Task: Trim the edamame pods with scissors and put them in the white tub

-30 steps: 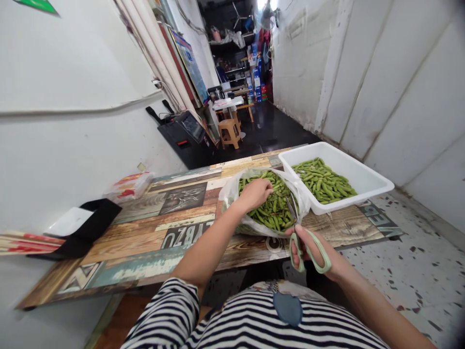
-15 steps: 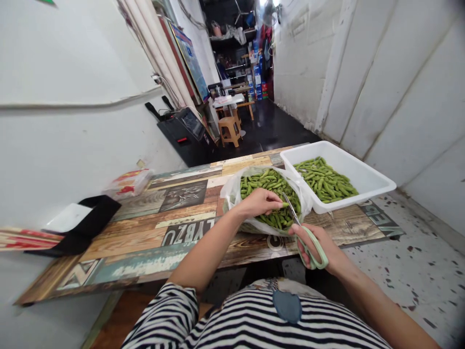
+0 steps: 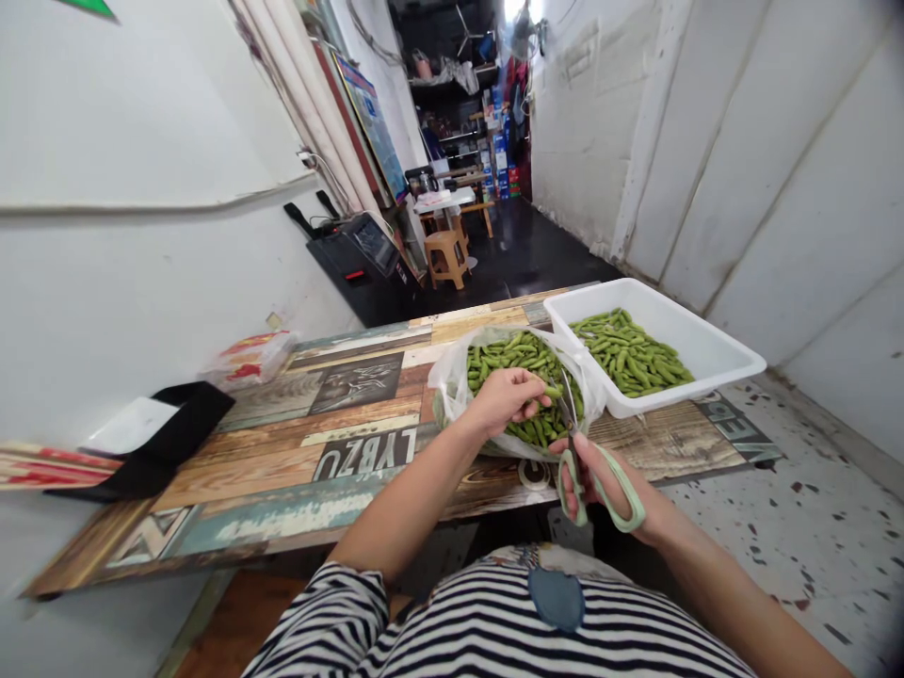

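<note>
Over a clear plastic bag (image 3: 449, 368) filled with green edamame pods (image 3: 519, 350), my left hand (image 3: 507, 399) pinches a single edamame pod (image 3: 553, 391) between thumb and fingers. My right hand (image 3: 613, 480) grips scissors (image 3: 625, 513) with pale green handles, its fingers in the loops. The handles are spread and the blades stand apart, close to the end of the held pod. Beside the bag on the right is a white plastic tub (image 3: 720, 350) with more edamame pods (image 3: 632, 353) lying toward its left side.
The table (image 3: 275, 476) has a patchwork wood-pattern top. On its left lie a black holder (image 3: 190, 414) and a plastic-wrapped red-and-white pack (image 3: 250, 358). Beyond the table stand a black machine (image 3: 360, 254) and a tan stool (image 3: 446, 258). A white wall (image 3: 791, 169) rises at right.
The scissors have gone from nearly closed to spread, their handles now wide apart. My left hand stays almost in place, with the pod tilted differently in its fingers.
</note>
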Available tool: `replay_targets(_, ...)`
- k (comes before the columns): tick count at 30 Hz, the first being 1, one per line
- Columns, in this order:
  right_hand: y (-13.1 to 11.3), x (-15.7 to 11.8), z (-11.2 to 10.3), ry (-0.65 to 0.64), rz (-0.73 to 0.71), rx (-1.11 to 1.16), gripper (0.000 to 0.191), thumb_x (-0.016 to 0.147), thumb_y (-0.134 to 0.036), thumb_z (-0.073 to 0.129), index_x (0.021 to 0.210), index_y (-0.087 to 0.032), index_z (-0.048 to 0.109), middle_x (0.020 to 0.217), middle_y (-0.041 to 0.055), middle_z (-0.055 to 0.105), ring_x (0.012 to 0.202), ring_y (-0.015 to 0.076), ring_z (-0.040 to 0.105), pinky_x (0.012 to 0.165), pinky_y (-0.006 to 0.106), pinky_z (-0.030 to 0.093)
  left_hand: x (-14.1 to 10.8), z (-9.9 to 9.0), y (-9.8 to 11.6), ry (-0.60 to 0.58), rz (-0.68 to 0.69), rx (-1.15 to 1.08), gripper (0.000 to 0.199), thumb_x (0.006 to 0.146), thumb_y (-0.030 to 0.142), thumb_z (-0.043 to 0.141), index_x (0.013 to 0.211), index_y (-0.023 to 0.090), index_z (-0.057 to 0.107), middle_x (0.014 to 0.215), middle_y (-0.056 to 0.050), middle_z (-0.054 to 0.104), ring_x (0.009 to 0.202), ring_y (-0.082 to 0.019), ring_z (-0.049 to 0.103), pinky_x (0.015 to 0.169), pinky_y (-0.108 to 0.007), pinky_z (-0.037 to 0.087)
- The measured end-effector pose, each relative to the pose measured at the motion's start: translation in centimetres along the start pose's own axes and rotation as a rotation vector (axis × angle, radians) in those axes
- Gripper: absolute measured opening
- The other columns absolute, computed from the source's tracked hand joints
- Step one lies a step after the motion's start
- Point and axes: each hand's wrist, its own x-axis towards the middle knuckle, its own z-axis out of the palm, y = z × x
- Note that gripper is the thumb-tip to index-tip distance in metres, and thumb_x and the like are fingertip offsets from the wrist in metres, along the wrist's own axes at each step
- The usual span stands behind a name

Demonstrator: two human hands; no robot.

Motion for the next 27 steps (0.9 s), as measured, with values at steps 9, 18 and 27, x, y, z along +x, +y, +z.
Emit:
replay_targets(9,-0.5,0.2,-0.1,0.128,0.055,-0.017,0.048,0.074,-0.065,0.052,0.086,-0.018,0.053,0.044,-0.0075,0.043,0.029,0.0084,0.038,0.029,0.022,0.035,-0.2,-0.2,0.2,-0.004,-0.012,-0.033,0.016,0.072,0.024,0.061,0.066,0.010,0.056,0.054,-0.003,0.060,0.035,-0.002,0.038,0.032,-0.014,0.021)
replay_targets(18,-0.3,-0.3,-0.9,0.077,0.014,0.141,0.051,0.077,-0.063,0.050,0.100,-0.017,0.051,0.054,-0.0033,0.052,0.040,0.0130,0.050,0.041,0.028,0.045,1.8,-2.0,0.5,0.139,0.064,0.004,0.006,0.066,0.014,0.052,0.071,0.016,0.053,0.062,-0.001,0.061,0.045,-0.008,0.050,0.044,-0.018,0.036)
replay_targets(27,0.0,-0.5,-1.2,0.069,0.013,0.115,0.051,0.077,-0.063,0.049,0.099,-0.018,0.050,0.054,-0.0040,0.052,0.041,0.0133,0.051,0.042,0.027,0.045,3.8,-0.8,-1.8,0.068,0.491,1.115,0.016,0.068,0.012,0.061,0.075,0.023,0.071,0.082,-0.007,0.067,0.087,-0.023,0.061,0.078,-0.029,0.042)
